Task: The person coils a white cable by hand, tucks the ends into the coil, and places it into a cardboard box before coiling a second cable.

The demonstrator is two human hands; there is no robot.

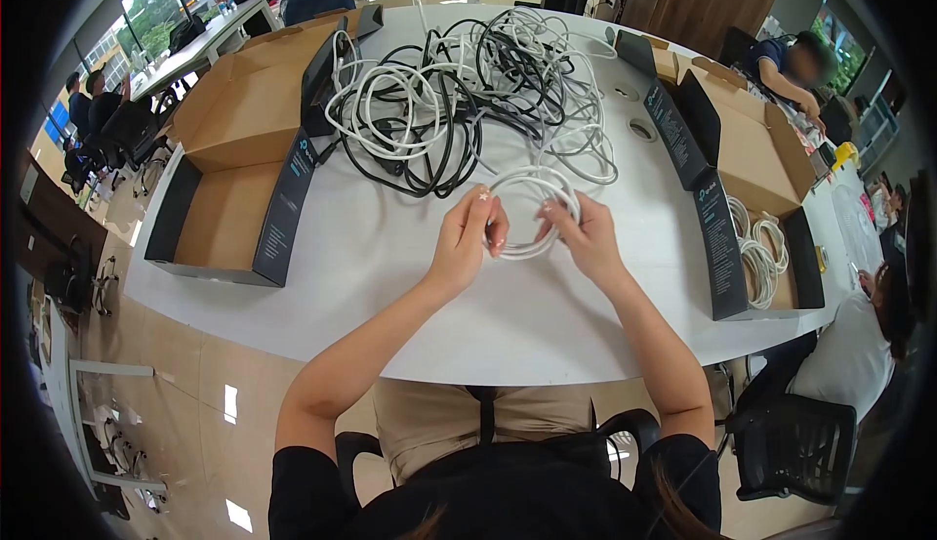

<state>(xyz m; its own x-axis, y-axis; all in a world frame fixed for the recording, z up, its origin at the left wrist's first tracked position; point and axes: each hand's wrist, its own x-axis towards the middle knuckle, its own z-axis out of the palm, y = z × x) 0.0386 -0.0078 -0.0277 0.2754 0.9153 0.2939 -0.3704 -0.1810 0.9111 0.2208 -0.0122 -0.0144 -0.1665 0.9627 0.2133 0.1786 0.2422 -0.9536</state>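
Between my two hands, above the white table point(429, 315), is a coiled white cable point(532, 250) formed into a round loop. My left hand point(473, 232) is closed on the coil's left side, fingers curled round it. On the right side of the same coil, my right hand point(578, 230) pinches the strands with thumb and fingers. Just beyond my hands lies a tangled pile of white cables point(390, 110) and black cables point(444, 164).
An open cardboard box point(232, 213) stands at the left. Another open box point(761, 188) at the right holds coiled white cables point(761, 265). Round holes point(642, 130) pierce the tabletop. People sit at the right, one near a black chair point(795, 442).
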